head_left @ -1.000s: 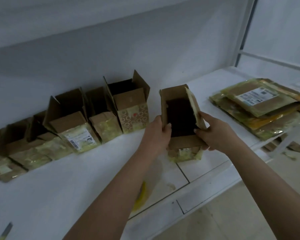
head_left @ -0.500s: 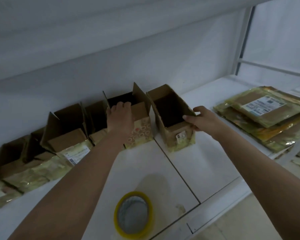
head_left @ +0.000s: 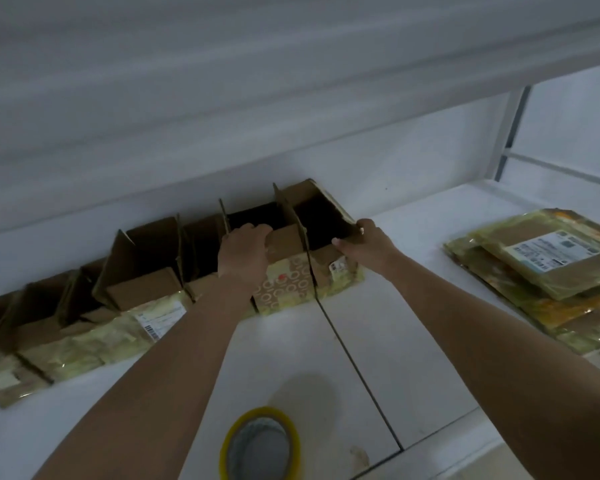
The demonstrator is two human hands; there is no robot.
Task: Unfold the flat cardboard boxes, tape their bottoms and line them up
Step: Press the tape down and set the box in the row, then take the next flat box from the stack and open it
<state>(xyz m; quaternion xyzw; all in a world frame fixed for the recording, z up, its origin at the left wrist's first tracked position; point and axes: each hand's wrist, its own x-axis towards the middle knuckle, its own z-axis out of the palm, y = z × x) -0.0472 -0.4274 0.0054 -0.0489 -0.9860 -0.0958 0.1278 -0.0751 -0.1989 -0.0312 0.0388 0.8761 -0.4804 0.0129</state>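
Left hand [head_left: 245,252] and right hand [head_left: 364,245] grip adjacent open boxes [head_left: 321,237] on the shelf [head_left: 413,341].

Boxes [head_left: 153,292] left, flat stack [head_left: 551,271] right, tape [head_left: 260,445] front

Scene staying dim, bluish-grey cast overall. Light seeming to come from right side, white shelf [head_left: 413,341] brightening there. Box interiors [head_left: 323,220] sinking into near black. Soft shadow lying beyond tape roll [head_left: 260,445]. Upper wall smearing with motion blur. Straight edges bowing near frame borders. Faint glare showing on plastic-wrapped flat stack [head_left: 548,265].
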